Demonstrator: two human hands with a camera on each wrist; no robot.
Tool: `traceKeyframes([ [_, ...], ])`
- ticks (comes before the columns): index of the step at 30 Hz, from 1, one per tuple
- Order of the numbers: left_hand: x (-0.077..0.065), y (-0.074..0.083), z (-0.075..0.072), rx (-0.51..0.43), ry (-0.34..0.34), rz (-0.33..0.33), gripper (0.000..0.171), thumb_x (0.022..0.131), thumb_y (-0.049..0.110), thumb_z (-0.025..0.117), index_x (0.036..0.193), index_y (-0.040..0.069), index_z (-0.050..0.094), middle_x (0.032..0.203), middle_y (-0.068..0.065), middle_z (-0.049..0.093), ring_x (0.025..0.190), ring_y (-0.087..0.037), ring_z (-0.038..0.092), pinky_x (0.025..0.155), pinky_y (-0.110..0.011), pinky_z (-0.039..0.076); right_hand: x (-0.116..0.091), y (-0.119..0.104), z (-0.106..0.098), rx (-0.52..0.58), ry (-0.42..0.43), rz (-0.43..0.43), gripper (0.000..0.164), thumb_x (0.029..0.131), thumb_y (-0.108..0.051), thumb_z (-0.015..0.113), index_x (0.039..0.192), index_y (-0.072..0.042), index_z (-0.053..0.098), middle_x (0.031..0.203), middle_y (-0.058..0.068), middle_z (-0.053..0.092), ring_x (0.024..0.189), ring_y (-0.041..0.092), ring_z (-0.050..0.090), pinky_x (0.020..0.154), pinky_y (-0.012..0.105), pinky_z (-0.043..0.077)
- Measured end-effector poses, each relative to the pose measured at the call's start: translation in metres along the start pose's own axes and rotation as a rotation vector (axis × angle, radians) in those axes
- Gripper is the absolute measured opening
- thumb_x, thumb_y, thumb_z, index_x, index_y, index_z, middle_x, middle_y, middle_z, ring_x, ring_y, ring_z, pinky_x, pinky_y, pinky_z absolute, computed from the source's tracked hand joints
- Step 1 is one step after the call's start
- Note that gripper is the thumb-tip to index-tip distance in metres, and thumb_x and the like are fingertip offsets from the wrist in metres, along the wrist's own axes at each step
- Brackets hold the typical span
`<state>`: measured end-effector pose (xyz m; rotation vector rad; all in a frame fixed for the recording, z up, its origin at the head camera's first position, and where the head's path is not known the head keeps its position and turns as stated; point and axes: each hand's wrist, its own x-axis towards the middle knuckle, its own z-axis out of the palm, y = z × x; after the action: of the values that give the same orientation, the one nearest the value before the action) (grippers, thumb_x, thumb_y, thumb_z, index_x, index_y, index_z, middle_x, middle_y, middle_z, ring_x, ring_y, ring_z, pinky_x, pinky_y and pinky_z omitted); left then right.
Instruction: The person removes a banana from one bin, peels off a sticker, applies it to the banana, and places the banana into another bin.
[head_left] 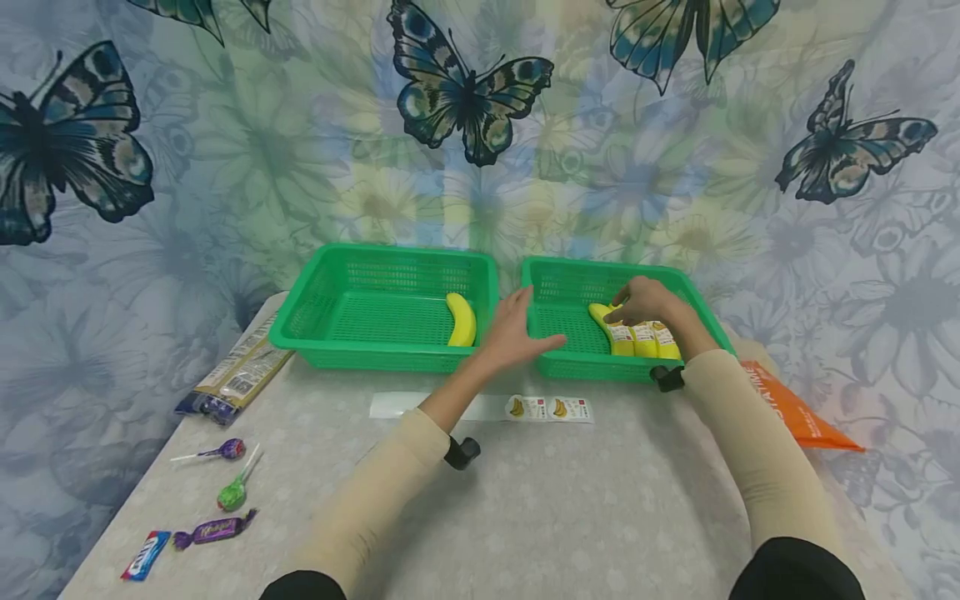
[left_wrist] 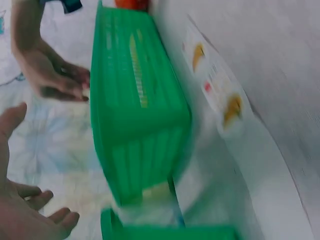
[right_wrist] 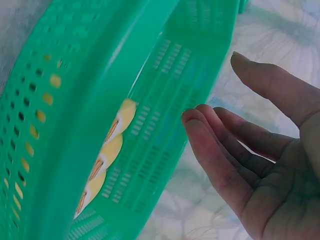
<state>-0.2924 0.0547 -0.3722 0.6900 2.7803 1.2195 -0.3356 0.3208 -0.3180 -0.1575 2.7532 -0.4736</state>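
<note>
My right hand [head_left: 643, 302] hovers over the right green basket [head_left: 555, 271], fingers loosely bent with nothing between them in the right wrist view. Below it, three yellow bananas [head_left: 645, 343] lie side by side, bearing white labels with a banana picture. My left hand [head_left: 510, 332] is held between the two baskets, fingers and thumb spread, holding nothing. One banana [head_left: 462, 321] without a visible label rests in the left green basket [head_left: 375, 357]. In front of the baskets lies a pale backing strip [head_left: 480, 408] carrying two banana labels [head_left: 547, 408] at its right end.
Left on the table are a purple lollipop [head_left: 231, 449], a green lollipop [head_left: 232, 495], a purple-wrapped candy [head_left: 217, 530] and a small blue-red packet [head_left: 147, 556]. A gold-and-blue package [head_left: 243, 371] leans beside the left basket. An orange bag [head_left: 802, 412] lies at right.
</note>
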Motion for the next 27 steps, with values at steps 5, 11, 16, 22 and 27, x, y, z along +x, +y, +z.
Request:
traceKeyframes([
  [5, -0.013, -0.023, -0.03, 0.093, -0.002, 0.053, 0.105, 0.081, 0.058, 0.069, 0.158, 0.014, 0.013, 0.163, -0.011, 0.018, 0.15, -0.035, 0.018, 0.118, -0.057, 0.028, -0.006, -0.014, 0.006, 0.028, 0.013, -0.022, 0.059, 0.092, -0.031, 0.067, 0.135, 0.006, 0.053, 0.129, 0.029, 0.06, 0.109, 0.039, 0.066, 0.085, 0.044, 0.058],
  [11, -0.033, -0.046, -0.065, 0.09, -0.002, 0.058, 0.102, 0.082, 0.053, 0.07, 0.158, 0.015, 0.013, 0.164, -0.007, 0.015, 0.151, -0.036, 0.016, 0.117, -0.06, 0.026, -0.011, -0.03, 0.016, 0.022, 0.037, -0.061, 0.055, 0.092, -0.03, 0.068, 0.133, 0.003, 0.055, 0.129, 0.029, 0.06, 0.105, 0.037, 0.067, 0.085, 0.046, 0.057],
  [16, -0.052, -0.068, -0.095, 0.081, 0.016, 0.032, 0.102, 0.083, 0.054, 0.069, 0.159, 0.018, 0.011, 0.165, -0.007, 0.011, 0.151, -0.036, 0.012, 0.115, -0.065, 0.026, -0.015, -0.042, 0.021, -0.004, 0.052, -0.089, 0.053, 0.091, -0.029, 0.068, 0.132, 0.003, 0.057, 0.127, 0.028, 0.061, 0.104, 0.035, 0.068, 0.086, 0.047, 0.057],
  [22, -0.076, -0.11, -0.138, 0.192, 0.065, -0.034, 0.103, 0.084, 0.06, 0.064, 0.159, 0.018, 0.006, 0.166, -0.006, 0.008, 0.15, -0.041, 0.011, 0.114, -0.068, 0.022, -0.016, -0.054, 0.026, -0.011, 0.055, -0.129, 0.052, 0.09, -0.03, 0.069, 0.129, 0.003, 0.06, 0.127, 0.028, 0.062, 0.107, 0.036, 0.066, 0.084, 0.045, 0.057],
  [27, -0.1, -0.147, -0.173, 0.278, 0.089, -0.12, 0.106, 0.084, 0.066, 0.06, 0.159, 0.018, 0.002, 0.166, -0.01, 0.005, 0.148, -0.049, 0.009, 0.112, -0.072, 0.015, -0.017, -0.06, 0.031, -0.018, 0.058, -0.139, 0.05, 0.09, -0.031, 0.07, 0.127, 0.001, 0.062, 0.124, 0.026, 0.064, 0.106, 0.035, 0.066, 0.082, 0.044, 0.058],
])
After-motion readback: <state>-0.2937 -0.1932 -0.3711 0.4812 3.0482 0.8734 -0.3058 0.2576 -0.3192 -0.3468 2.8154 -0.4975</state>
